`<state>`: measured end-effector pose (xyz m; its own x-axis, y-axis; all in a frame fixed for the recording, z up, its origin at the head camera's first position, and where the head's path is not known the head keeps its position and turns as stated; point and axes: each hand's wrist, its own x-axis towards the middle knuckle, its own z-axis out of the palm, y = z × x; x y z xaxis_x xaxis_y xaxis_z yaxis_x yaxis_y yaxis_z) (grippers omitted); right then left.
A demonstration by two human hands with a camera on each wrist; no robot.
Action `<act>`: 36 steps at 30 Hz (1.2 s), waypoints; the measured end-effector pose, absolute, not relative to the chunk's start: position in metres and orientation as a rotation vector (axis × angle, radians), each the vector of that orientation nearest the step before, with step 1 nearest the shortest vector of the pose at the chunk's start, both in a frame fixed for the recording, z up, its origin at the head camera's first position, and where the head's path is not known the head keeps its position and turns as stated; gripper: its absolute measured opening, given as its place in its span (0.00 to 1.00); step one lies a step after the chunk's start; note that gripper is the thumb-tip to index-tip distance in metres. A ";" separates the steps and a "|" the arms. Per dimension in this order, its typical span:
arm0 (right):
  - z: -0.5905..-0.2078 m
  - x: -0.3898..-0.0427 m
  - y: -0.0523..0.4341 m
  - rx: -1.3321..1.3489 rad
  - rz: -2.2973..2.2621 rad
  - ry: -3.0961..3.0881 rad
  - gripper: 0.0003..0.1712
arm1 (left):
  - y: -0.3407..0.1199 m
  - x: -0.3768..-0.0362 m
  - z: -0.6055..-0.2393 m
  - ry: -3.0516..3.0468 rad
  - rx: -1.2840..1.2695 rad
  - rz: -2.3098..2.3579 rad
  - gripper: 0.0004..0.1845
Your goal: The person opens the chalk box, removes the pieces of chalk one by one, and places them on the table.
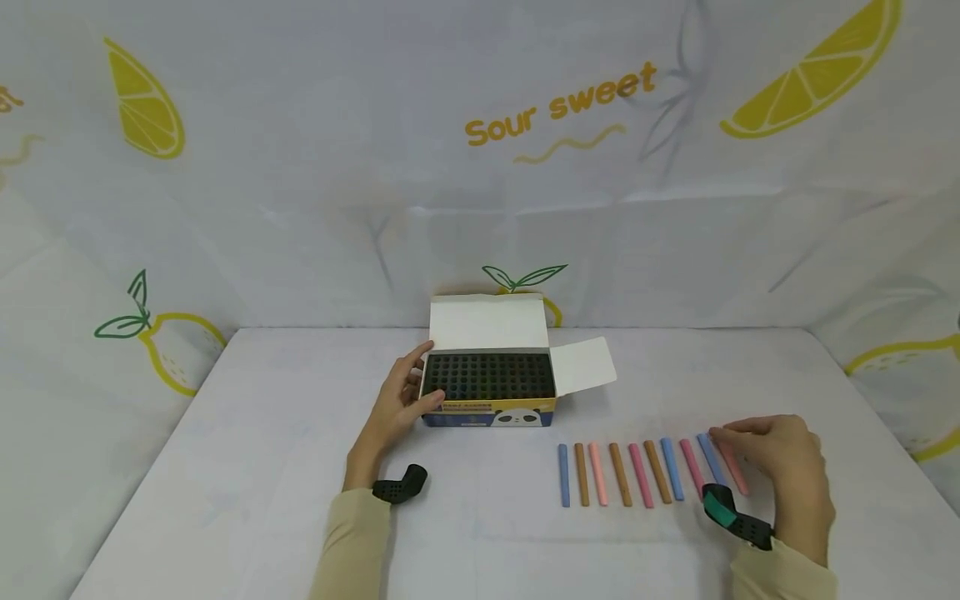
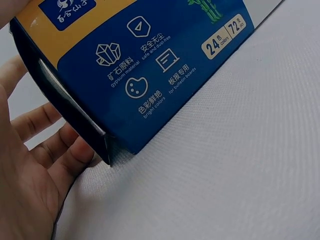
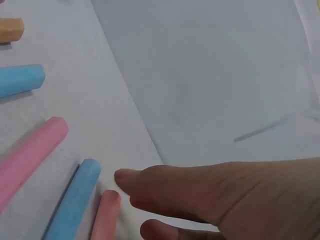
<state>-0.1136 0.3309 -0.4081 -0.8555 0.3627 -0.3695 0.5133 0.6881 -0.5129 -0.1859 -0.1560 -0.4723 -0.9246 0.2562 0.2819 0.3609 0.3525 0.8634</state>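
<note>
An open chalk box with a blue and orange front stands mid-table, its white lid up and its dark cells showing. My left hand grips the box's left end, thumb on the front, fingers behind. The left wrist view shows the box's blue printed side with my fingers curled against its end. A row of several chalk sticks lies on the table. My right hand hovers over its right end. There, my thumb tip is beside the end of a pink stick, next to a blue stick.
The white table is walled by a lemon-print cloth backdrop behind and at both sides. The box's side flap sticks out to the right. Black wrist mounts sit on both my forearms.
</note>
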 end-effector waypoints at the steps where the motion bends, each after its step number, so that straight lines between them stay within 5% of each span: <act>1: -0.406 -0.114 0.329 0.687 -0.904 2.685 0.33 | -0.156 -0.185 -0.471 -2.510 -0.573 -1.622 0.39; 13: -0.377 -0.125 0.258 0.047 -0.987 3.243 0.31 | -0.150 -0.184 -0.445 -2.422 -0.393 -1.166 0.37; 25: -0.380 -0.151 0.156 -0.393 -0.664 3.273 0.41 | -0.110 -0.179 -0.414 -2.719 -0.453 -0.679 0.42; 36: -0.390 -0.161 0.131 -0.493 -0.507 3.262 0.39 | -0.107 -0.178 -0.411 -2.858 -0.531 -0.542 0.45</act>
